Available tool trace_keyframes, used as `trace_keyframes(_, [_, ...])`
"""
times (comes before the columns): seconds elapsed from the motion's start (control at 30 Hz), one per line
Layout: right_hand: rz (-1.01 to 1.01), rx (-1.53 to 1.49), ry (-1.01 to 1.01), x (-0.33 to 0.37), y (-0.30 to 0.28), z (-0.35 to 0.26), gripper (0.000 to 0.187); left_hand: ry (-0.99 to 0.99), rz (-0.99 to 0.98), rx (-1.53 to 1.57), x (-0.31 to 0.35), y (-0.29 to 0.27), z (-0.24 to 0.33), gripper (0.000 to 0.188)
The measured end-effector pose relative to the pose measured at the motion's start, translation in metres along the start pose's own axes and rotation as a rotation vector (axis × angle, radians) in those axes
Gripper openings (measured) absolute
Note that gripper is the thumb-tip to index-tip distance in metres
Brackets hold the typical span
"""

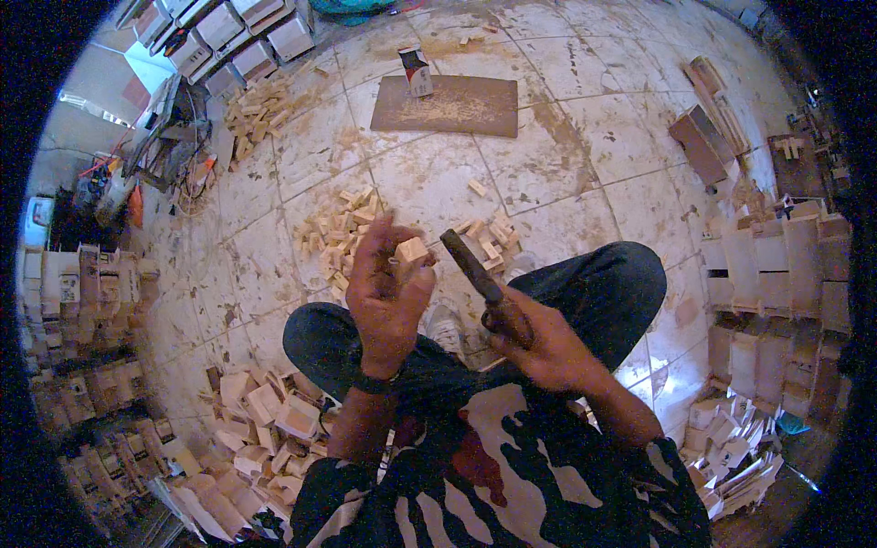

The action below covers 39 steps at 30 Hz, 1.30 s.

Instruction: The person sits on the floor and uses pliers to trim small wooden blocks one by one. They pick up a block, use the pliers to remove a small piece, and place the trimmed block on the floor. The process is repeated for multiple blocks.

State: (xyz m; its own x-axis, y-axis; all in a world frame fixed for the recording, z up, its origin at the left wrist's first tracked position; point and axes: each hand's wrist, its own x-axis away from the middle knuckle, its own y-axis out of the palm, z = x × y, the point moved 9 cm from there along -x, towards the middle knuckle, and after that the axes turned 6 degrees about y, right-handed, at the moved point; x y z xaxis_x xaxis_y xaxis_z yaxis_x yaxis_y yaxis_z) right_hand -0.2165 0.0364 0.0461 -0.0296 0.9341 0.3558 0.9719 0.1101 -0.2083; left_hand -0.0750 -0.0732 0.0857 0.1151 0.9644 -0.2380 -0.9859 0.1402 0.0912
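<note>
I sit cross-legged on the floor, with both hands in front of me. Between the fingertips of my left hand is a small pale wooden block. My right hand is wrapped round a dark, narrow file-like bar. The bar's free end points up and left, a short way to the right of the block and apart from it. Beyond my left hand lies a heap of small wooden blocks. A smaller pile of blocks lies past the bar.
Farther off, a brown board with wood shavings bears an upright small carton. More offcuts lie at the far left. Larger wood pieces are heaped by my left side. Stacked wooden parts line the right, near thin scraps.
</note>
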Motion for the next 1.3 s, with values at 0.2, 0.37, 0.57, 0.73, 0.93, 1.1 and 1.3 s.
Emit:
trace_keyframes(0.2, [0.021,0.315,-0.064,0.007,-0.017,-0.011,0.048,-0.106,-0.309,-0.381,-0.009,0.004,0.012,0.027])
trace_keyframes(0.37, [0.123,0.352,-0.118,0.010,-0.031,-0.022,0.048,-0.047,-0.316,-0.602,-0.007,0.007,0.021,0.012])
trace_keyframes(0.57, [0.116,0.414,-0.088,0.012,-0.036,-0.020,0.046,-0.167,-0.419,-0.442,0.000,0.024,0.010,0.013])
trace_keyframes(0.73, [0.050,0.443,-0.047,0.013,-0.041,-0.024,0.043,-0.313,-0.597,-0.408,0.005,0.028,-0.002,0.020])
trace_keyframes(0.93, [0.035,0.493,-0.108,0.011,-0.043,-0.031,0.036,-0.537,-0.589,-0.168,0.007,0.025,-0.012,0.022])
trace_keyframes(1.1, [0.144,0.629,-0.132,0.002,-0.038,-0.019,0.034,-0.387,-0.527,-0.288,0.007,0.014,-0.016,0.025])
trace_keyframes(1.3, [0.391,1.199,-0.332,-0.025,-0.023,0.006,0.039,-0.234,-0.501,-0.353,0.008,0.013,-0.041,0.023])
